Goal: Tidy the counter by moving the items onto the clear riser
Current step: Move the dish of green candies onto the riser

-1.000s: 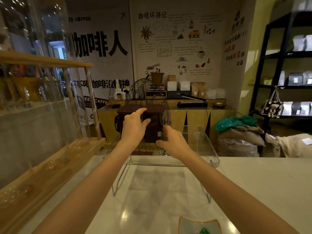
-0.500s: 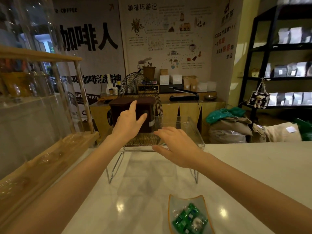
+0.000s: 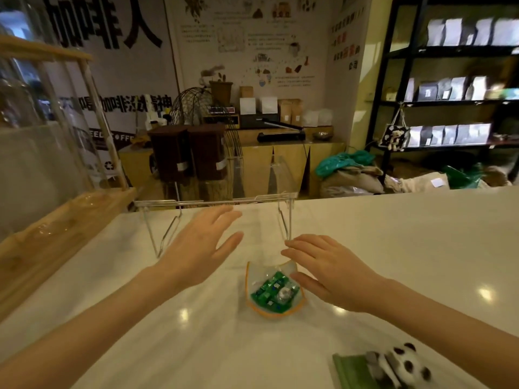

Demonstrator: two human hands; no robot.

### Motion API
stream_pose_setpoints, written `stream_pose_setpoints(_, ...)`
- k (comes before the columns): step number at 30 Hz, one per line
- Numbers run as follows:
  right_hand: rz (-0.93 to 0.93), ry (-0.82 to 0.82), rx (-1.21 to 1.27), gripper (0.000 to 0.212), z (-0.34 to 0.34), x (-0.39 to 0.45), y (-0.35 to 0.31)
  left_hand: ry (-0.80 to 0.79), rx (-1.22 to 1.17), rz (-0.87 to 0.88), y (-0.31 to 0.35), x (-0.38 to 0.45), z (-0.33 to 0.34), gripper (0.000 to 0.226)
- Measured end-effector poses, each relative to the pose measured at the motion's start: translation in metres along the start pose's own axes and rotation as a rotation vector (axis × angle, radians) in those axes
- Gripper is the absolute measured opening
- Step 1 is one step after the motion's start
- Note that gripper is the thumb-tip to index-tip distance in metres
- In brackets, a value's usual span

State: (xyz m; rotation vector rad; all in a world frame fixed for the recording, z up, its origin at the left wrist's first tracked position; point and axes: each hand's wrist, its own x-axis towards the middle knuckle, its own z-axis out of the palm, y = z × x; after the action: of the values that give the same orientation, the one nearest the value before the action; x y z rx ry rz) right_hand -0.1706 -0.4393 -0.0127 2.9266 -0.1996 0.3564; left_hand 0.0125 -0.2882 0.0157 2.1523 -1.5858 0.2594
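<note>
I see the left hand (image 3: 200,248) flat and spread, palm down, all fingers extended, holding nothing. It hovers over the white counter (image 3: 393,248) in front of the clear riser (image 3: 216,203), fingertips near the riser's front edge; I cannot tell whether they touch it.

On the riser's top, toward its left end, stand 2 dark brown boxes (image 3: 191,153) side by side, touching, each with a pale label low on its side. A black wire basket (image 3: 196,105) arcs behind them; I cannot tell whether it stands on the riser. The riser sits near the far edge of the counter, left of centre, on thin clear legs. Its right half is bare.

Between my 2 hands, nearer the middle of the counter, lies a clear curved dish (image 3: 273,287) with an orange rim. It holds green-wrapped candies (image 3: 266,289) and 1 silvery piece.

The right hand (image 3: 328,272) is open, fingers loosely spread and slightly curled, palm down, grasping nothing. Its thumb lies just beside the dish's right rim; contact I cannot confirm.

Near the counter's front right corner rests a green flat item (image 3: 354,370) with a black-and-white panda figure (image 3: 404,366) on it, blurred.
</note>
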Motion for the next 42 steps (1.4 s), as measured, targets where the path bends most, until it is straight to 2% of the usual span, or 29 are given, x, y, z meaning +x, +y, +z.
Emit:
stream_pose_setpoints(5, 0.244, -0.151, 0.301, 0.042, 0.014, 0.004, 0.004, -0.177, -0.255, -0.252, 0.016, -0.032, 0.027, 0.043)
stream_pose_setpoints(9, 0.358, -0.128, 0.515, 0.038, 0.025, 0.009, 0.004, -0.352, -0.799, -0.623, 0.028, -0.043, 0.035, 0.028)
stream_pose_setpoints(12, 0.403, -0.078, 0.668, 0.030, 0.029, 0.012, 0.002, -0.454, -1.081, -0.718, 0.033, -0.047, 0.036, 0.025)
stream_pose_setpoints(15, 0.451, -0.045, 0.784, 0.023, 0.031, 0.016, 0.000, -0.454, -1.194, -0.782, 0.032, -0.048, 0.038, 0.023)
stream_pose_setpoints(20, 0.487, -0.062, 0.865, 0.020, 0.026, 0.020, 0.003, -0.453, -1.274, -0.787, 0.031, -0.049, 0.038, 0.023)
stream_pose_setpoints(27, 0.477, 0.027, 0.954, 0.018, -0.006, 0.030, 0.010, -0.412, -1.235, -0.626, 0.031, -0.040, 0.010, 0.027)
stream_pose_setpoints(31, 0.407, 0.127, 0.976, 0.018, -0.042, 0.040, 0.016, -0.298, -1.248, -0.553, 0.036, -0.027, -0.024, 0.020)
stream_pose_setpoints(35, 0.372, 0.225, 0.961, 0.019, -0.072, 0.062, 0.029, -0.184, -1.229, -0.462, 0.038, 0.000, -0.053, 0.025)
stream_pose_setpoints(39, 0.428, 0.312, 0.999, 0.021, -0.088, 0.093, 0.049, -0.079, -1.252, -0.426, 0.035, 0.033, -0.062, 0.023)
stream_pose_setpoints(42, 0.478, 0.312, 0.920, 0.018, -0.091, 0.117, 0.066, -0.043, -1.265, -0.435, 0.028, 0.061, -0.059, 0.026)
